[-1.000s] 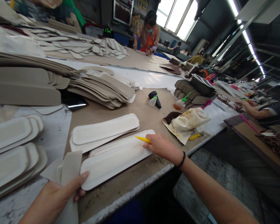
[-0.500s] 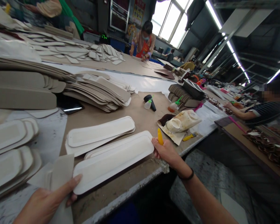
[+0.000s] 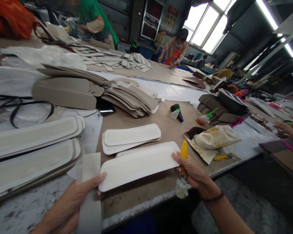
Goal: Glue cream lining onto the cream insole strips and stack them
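My left hand [image 3: 70, 198] pinches the left end of a long white panel [image 3: 136, 167] with rounded corners, thumb on top. Beneath that hand a stack of pale grey strips [image 3: 90, 208] shows, partly covered by it. At the other end, my right hand [image 3: 194, 170] grips the panel between thumb and fingers. The same hand keeps a yellow-handled brush [image 3: 184, 152], its glue-crusted bristles pointing down over the table edge. Just behind the held panel lie similar white panels [image 3: 132, 136] in a small stack.
Piles of white panels [image 3: 34, 159] stand at left, with grey-brown pieces [image 3: 132, 97] behind. A glue-stained container [image 3: 217, 138], another yellow-handled tool [image 3: 223, 157] and small squeeze bottles [image 3: 202, 119] sit at right. Co-workers [image 3: 174, 48] stand across the table.
The view has swung left, so the scene sits farther right. The brush has tipped, and its bristles now show below my right hand. Both hands still hold a panel.
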`<state>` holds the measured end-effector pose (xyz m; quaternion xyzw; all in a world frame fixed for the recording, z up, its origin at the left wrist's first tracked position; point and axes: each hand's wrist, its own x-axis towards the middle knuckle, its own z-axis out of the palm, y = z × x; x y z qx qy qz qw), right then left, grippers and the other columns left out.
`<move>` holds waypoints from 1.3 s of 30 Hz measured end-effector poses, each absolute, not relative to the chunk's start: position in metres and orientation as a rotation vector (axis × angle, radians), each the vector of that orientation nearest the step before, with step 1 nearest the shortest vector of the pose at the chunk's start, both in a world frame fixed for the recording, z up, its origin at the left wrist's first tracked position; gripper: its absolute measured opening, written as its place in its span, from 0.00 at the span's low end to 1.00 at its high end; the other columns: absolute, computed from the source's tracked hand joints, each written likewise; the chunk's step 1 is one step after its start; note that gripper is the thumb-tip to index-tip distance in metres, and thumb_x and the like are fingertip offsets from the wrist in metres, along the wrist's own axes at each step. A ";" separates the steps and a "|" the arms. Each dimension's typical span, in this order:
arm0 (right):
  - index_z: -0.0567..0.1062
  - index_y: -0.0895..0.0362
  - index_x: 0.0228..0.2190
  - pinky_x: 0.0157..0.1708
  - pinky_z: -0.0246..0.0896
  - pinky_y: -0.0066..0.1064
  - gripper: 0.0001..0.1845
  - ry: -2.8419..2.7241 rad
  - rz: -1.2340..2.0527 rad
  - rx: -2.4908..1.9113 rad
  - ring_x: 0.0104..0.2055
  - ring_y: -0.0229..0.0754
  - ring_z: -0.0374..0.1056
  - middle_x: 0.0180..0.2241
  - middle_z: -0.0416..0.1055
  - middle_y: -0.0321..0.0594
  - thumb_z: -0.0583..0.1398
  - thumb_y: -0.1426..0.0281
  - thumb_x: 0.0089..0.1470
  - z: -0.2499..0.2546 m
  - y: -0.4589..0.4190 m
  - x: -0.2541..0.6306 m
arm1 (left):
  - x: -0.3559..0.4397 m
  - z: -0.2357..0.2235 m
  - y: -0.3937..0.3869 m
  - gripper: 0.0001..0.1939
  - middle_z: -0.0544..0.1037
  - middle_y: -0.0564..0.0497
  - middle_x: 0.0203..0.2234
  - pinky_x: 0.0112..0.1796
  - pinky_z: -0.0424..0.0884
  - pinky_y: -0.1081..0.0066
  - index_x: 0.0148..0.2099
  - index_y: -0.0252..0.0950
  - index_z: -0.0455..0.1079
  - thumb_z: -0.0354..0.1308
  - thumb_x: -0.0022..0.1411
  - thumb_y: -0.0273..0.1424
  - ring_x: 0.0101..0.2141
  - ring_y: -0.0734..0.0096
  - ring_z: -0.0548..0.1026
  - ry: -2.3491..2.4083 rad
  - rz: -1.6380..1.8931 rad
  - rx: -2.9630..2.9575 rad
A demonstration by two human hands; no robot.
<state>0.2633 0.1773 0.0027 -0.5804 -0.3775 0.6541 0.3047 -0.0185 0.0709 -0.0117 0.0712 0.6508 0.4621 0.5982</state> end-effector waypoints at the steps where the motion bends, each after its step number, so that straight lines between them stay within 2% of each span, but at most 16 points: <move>1: 0.62 0.55 0.22 0.14 0.42 0.20 0.30 -1.053 1.708 -1.546 0.16 0.27 0.49 0.15 0.56 0.25 0.72 0.51 0.32 0.007 0.184 0.260 | -0.020 -0.011 0.073 0.22 0.73 0.53 0.16 0.18 0.68 0.72 0.25 0.35 0.73 0.76 0.27 0.40 0.16 0.72 0.67 1.451 1.086 0.094; 3: 0.63 0.56 0.22 0.14 0.42 0.20 0.30 -1.163 1.657 -1.545 0.16 0.27 0.50 0.14 0.57 0.26 0.72 0.50 0.33 0.017 0.202 0.253 | -0.024 -0.011 0.078 0.25 0.72 0.56 0.15 0.19 0.67 0.76 0.25 0.35 0.72 0.78 0.25 0.41 0.16 0.76 0.66 1.391 1.122 -0.013; 7: 0.64 0.56 0.23 0.13 0.42 0.19 0.31 -1.316 1.598 -1.486 0.15 0.27 0.51 0.15 0.58 0.25 0.72 0.49 0.30 0.030 0.245 0.234 | -0.029 -0.007 0.087 0.29 0.71 0.58 0.13 0.19 0.67 0.82 0.24 0.35 0.70 0.76 0.25 0.48 0.17 0.80 0.65 1.452 1.226 0.020; 10: 0.64 0.57 0.23 0.12 0.43 0.17 0.30 -1.334 1.523 -1.493 0.15 0.26 0.52 0.14 0.58 0.25 0.72 0.51 0.32 0.025 0.269 0.223 | -0.029 -0.007 0.091 0.29 0.77 0.55 0.19 0.20 0.68 0.83 0.32 0.34 0.74 0.78 0.27 0.42 0.18 0.79 0.68 1.481 1.234 -0.065; 12: 0.63 0.57 0.23 0.12 0.44 0.16 0.28 -1.331 1.501 -1.535 0.15 0.26 0.52 0.14 0.58 0.25 0.72 0.53 0.36 0.018 0.279 0.218 | -0.027 -0.010 0.091 0.26 0.80 0.52 0.23 0.20 0.68 0.83 0.37 0.32 0.75 0.76 0.35 0.38 0.20 0.79 0.70 1.482 1.197 -0.111; 14: 0.61 0.56 0.23 0.12 0.44 0.16 0.25 -1.355 1.479 -1.586 0.14 0.26 0.52 0.14 0.57 0.24 0.70 0.55 0.43 0.013 0.282 0.216 | -0.023 -0.015 0.089 0.22 0.80 0.50 0.24 0.20 0.68 0.83 0.37 0.30 0.76 0.73 0.41 0.37 0.19 0.79 0.69 1.495 1.177 -0.077; 18: 0.59 0.55 0.22 0.14 0.47 0.18 0.22 -1.434 1.393 -1.666 0.15 0.27 0.53 0.15 0.56 0.25 0.65 0.59 0.53 0.008 0.286 0.212 | -0.015 -0.026 0.084 0.24 0.77 0.49 0.19 0.22 0.68 0.82 0.32 0.29 0.77 0.74 0.37 0.43 0.21 0.77 0.70 1.545 1.139 0.110; 20: 0.61 0.55 0.21 0.14 0.48 0.20 0.20 -1.494 1.335 -1.713 0.15 0.29 0.53 0.15 0.59 0.29 0.63 0.61 0.56 0.010 0.290 0.213 | -0.012 -0.029 0.083 0.24 0.75 0.50 0.18 0.23 0.67 0.80 0.30 0.29 0.76 0.71 0.40 0.47 0.21 0.76 0.69 1.557 1.114 0.228; 23: 0.64 0.56 0.19 0.16 0.49 0.23 0.19 -1.605 1.170 -1.778 0.16 0.31 0.55 0.15 0.62 0.33 0.63 0.64 0.56 0.019 0.294 0.220 | -0.007 -0.032 0.086 0.21 0.75 0.52 0.18 0.23 0.66 0.78 0.34 0.31 0.74 0.68 0.45 0.45 0.21 0.75 0.69 1.572 1.091 0.384; 26: 0.67 0.56 0.23 0.21 0.56 0.26 0.19 -1.683 1.003 -1.725 0.19 0.35 0.60 0.19 0.65 0.35 0.62 0.56 0.56 0.032 0.282 0.228 | -0.002 -0.032 0.091 0.20 0.74 0.54 0.19 0.22 0.63 0.77 0.33 0.33 0.71 0.67 0.45 0.44 0.20 0.75 0.69 1.577 1.086 0.492; 30: 0.71 0.57 0.28 0.28 0.62 0.28 0.35 -1.798 0.945 -1.438 0.27 0.39 0.67 0.26 0.70 0.40 0.49 0.39 0.55 0.039 0.234 0.223 | 0.003 -0.033 0.093 0.19 0.70 0.56 0.15 0.19 0.60 0.77 0.26 0.34 0.68 0.66 0.44 0.45 0.17 0.76 0.66 1.608 1.078 0.612; 33: 0.72 0.58 0.27 0.22 0.59 0.26 0.37 -1.743 1.070 -1.337 0.22 0.35 0.62 0.24 0.68 0.38 0.47 0.37 0.55 0.029 0.192 0.204 | 0.006 -0.034 0.092 0.19 0.70 0.56 0.13 0.17 0.59 0.77 0.25 0.35 0.67 0.66 0.43 0.45 0.16 0.75 0.66 1.638 1.061 0.628; 35: 0.72 0.58 0.27 0.18 0.56 0.24 0.35 -1.618 1.211 -1.268 0.19 0.32 0.59 0.23 0.67 0.36 0.49 0.38 0.54 0.018 0.172 0.191 | 0.007 -0.034 0.091 0.18 0.70 0.56 0.13 0.18 0.60 0.76 0.24 0.35 0.67 0.65 0.44 0.45 0.15 0.75 0.66 1.653 1.047 0.645; 39: 0.71 0.58 0.27 0.17 0.59 0.23 0.33 -1.407 1.371 -1.212 0.18 0.32 0.62 0.23 0.68 0.35 0.57 0.38 0.48 -0.001 0.157 0.175 | 0.008 -0.033 0.089 0.18 0.70 0.55 0.14 0.17 0.60 0.76 0.24 0.35 0.67 0.64 0.46 0.45 0.15 0.74 0.66 1.666 1.031 0.679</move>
